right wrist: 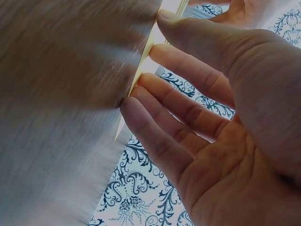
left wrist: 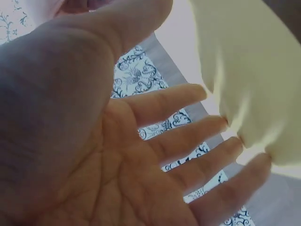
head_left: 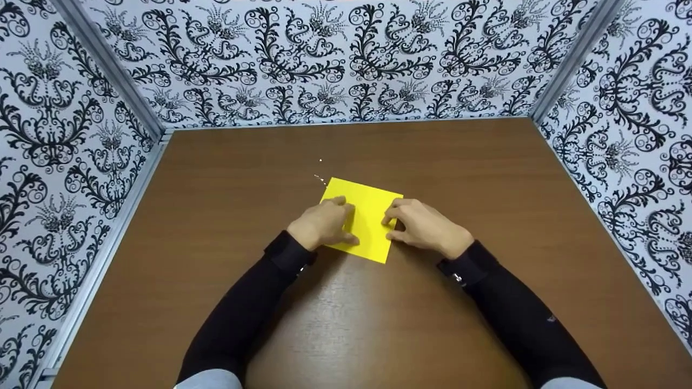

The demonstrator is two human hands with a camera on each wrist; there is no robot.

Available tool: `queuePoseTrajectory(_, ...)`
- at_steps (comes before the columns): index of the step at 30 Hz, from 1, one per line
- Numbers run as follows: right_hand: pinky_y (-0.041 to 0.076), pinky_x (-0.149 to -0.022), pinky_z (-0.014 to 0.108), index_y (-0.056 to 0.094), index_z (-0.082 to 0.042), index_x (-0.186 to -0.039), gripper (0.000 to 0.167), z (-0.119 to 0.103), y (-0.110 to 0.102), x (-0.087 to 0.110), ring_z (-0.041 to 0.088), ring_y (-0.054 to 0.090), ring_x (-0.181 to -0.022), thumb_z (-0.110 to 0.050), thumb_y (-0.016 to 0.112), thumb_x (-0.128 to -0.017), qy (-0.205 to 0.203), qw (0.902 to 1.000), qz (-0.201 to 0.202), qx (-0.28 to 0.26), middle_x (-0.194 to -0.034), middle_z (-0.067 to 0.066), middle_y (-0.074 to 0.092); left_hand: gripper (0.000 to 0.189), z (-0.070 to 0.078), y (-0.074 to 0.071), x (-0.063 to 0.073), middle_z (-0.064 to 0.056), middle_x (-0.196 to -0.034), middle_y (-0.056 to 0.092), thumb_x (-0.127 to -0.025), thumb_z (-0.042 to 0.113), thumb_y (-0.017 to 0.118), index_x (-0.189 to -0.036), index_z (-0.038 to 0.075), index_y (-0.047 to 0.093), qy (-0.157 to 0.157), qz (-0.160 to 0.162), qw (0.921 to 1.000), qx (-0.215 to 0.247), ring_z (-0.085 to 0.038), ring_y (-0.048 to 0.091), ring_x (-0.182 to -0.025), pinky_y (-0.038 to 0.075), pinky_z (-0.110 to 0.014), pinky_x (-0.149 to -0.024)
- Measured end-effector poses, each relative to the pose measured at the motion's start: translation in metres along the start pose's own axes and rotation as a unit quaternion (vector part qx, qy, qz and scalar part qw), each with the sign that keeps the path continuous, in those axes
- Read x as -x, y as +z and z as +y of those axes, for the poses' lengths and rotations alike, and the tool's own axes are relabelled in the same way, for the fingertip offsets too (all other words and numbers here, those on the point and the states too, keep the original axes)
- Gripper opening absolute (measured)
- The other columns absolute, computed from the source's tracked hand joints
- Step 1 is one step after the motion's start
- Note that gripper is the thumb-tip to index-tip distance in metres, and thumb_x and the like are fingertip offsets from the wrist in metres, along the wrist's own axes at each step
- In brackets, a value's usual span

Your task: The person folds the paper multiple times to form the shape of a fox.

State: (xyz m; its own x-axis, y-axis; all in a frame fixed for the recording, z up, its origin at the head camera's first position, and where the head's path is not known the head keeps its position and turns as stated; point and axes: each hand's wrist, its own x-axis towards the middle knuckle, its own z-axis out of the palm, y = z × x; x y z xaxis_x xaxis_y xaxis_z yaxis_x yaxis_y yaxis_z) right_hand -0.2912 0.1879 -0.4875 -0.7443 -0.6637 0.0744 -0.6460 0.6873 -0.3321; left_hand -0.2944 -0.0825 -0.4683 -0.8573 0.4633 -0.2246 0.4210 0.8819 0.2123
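Observation:
A square yellow sheet of paper (head_left: 370, 216) lies slightly turned on the brown table. My left hand (head_left: 324, 220) rests its fingertips and thumb on the left part of the sheet. In the left wrist view the fingers of that hand (left wrist: 141, 155) are spread and nearly straight, their tips against the paper (left wrist: 256, 70). At the sheet's right edge is my right hand (head_left: 424, 224), its fingertips and thumb touching down there. The right wrist view shows the relaxed fingers of this hand (right wrist: 216, 132) lined up along the paper's thin bright edge.
The brown wooden table (head_left: 227, 178) extends around the sheet. White walls (head_left: 324, 59) with a black floral pattern enclose it at the back and both sides, joined by grey metal posts (head_left: 108, 59). Small white specks (head_left: 320, 178) appear near the sheet's upper left corner.

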Motion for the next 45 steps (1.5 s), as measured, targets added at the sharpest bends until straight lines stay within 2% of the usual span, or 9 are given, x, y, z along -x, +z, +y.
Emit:
queuePoseTrajectory(5,0.066,-0.094,0.042,0.086,-0.006,-0.125,0.026,0.000,0.000,-0.001,0.030,0.076,-0.109,-0.019,0.092,-0.103,-0.006,1.0000,-0.004,-0.001,-0.127,0.015,0.080,0.088,0.003,0.002,0.003,-0.025,-0.181,0.050,-0.102,0.049,0.091,-0.171,0.005,0.056,-0.001,-0.010,0.9999,0.006,-0.043,0.053,-0.167,0.049,-0.059,-0.136)
queuePoseTrajectory(13,0.067,-0.096,0.043,0.088,-0.007,-0.123,0.021,-0.002,-0.001,-0.002,0.031,0.077,-0.112,-0.016,0.091,-0.104,-0.034,0.9993,-0.007,-0.016,-0.128,0.014,0.080,0.097,-0.003,0.004,-0.002,-0.023,-0.188,0.039,-0.106,0.054,0.086,-0.178,0.005,0.045,0.000,-0.026,0.9996,0.005,-0.043,0.039,-0.176,0.041,-0.055,-0.142)
queuePoseTrajectory(20,0.070,-0.091,0.041,0.090,-0.007,-0.118,0.015,-0.004,-0.002,-0.003,0.029,0.079,-0.103,-0.010,0.090,-0.103,-0.072,0.9966,-0.001,-0.040,-0.118,0.011,0.082,0.097,-0.004,0.002,-0.004,-0.022,-0.191,0.035,-0.107,0.056,0.083,-0.180,0.006,0.042,-0.003,-0.036,0.9993,0.003,-0.043,0.035,-0.178,0.037,-0.054,-0.144)
queuePoseTrajectory(23,0.070,-0.090,0.041,0.090,-0.006,-0.117,0.014,-0.003,-0.001,-0.003,0.029,0.080,-0.102,-0.008,0.090,-0.103,-0.079,0.9959,-0.004,-0.045,-0.115,0.011,0.082,0.097,-0.004,0.002,-0.005,-0.022,-0.190,0.036,-0.107,0.055,0.083,-0.180,0.006,0.043,0.001,-0.033,0.9995,0.000,-0.044,0.037,-0.177,0.038,-0.054,-0.144)
queuePoseTrajectory(30,0.071,-0.085,0.042,0.091,-0.003,-0.111,0.011,-0.003,-0.002,-0.004,0.031,0.080,-0.097,-0.002,0.091,-0.100,-0.101,0.9941,0.003,-0.039,-0.110,0.013,0.083,0.092,-0.005,0.003,-0.007,-0.025,-0.180,0.049,-0.107,0.055,0.083,-0.173,0.000,0.050,0.031,-0.020,0.9986,-0.037,-0.046,0.052,-0.166,0.053,-0.053,-0.133)
queuePoseTrajectory(37,0.072,-0.089,0.042,0.090,-0.003,-0.113,0.012,0.001,0.001,-0.004,0.030,0.080,-0.101,-0.004,0.090,-0.101,-0.102,0.9943,0.005,-0.031,-0.111,0.013,0.084,0.096,-0.007,0.004,-0.010,-0.024,-0.192,0.029,-0.111,0.054,0.079,-0.182,0.005,0.036,0.020,-0.040,0.9990,-0.006,-0.046,0.033,-0.178,0.037,-0.054,-0.144)
queuePoseTrajectory(45,0.071,-0.091,0.043,0.090,-0.004,-0.114,0.013,-0.002,0.001,-0.005,0.030,0.080,-0.103,-0.007,0.091,-0.101,-0.094,0.9952,0.004,-0.027,-0.112,0.012,0.083,0.097,-0.018,0.004,-0.015,-0.017,-0.195,0.022,-0.111,0.053,0.079,-0.185,0.010,0.032,0.025,-0.048,0.9980,0.032,-0.040,0.025,-0.182,0.029,-0.053,-0.148)
